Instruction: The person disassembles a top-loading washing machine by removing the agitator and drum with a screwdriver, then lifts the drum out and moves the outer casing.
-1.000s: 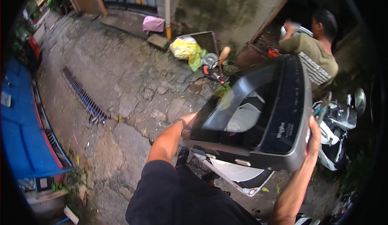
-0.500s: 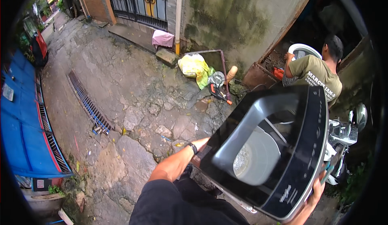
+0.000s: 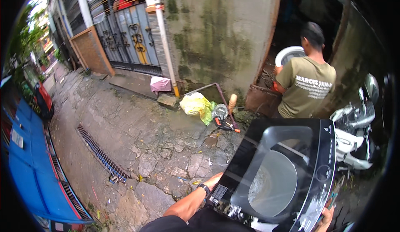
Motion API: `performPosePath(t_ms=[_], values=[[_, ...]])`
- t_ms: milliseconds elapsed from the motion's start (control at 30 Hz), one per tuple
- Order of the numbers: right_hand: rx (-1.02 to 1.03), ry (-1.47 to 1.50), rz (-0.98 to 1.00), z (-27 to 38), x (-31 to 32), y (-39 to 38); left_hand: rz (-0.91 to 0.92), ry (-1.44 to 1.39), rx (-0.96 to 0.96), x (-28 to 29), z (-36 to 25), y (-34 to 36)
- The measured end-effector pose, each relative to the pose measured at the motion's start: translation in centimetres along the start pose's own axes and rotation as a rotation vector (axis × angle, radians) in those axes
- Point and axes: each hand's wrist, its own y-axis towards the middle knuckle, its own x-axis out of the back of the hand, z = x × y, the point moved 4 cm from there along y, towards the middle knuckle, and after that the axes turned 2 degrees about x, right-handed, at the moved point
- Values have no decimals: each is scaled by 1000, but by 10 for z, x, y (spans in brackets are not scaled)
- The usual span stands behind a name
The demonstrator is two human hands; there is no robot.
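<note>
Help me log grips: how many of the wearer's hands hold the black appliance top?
2: left hand at the left edge of the black appliance top, right hand at its lower right corner; both partly hidden.

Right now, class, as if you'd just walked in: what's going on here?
The person's left hand and right hand hold opposite sides of a black washing-machine top; a grey tub shows through it. Ahead, a co-worker in an olive shirt holds a round white part at a dark doorway.
</note>
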Motion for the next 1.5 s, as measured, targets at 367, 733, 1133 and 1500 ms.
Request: performPosePath(t_ms=[367, 733, 1133, 1500], values=[[-224, 13, -195, -76, 154, -8, -195, 29, -61, -43, -1, -5], [-436, 141, -272, -176, 231, -19, -485, 325, -88, -43, 11, 0], [-550, 131, -434, -229, 267, -20, -432, 369, -48, -56, 23, 18], [-570, 92, -585, -258, 265, -19, -485, 450, -137, -61, 23, 16]])
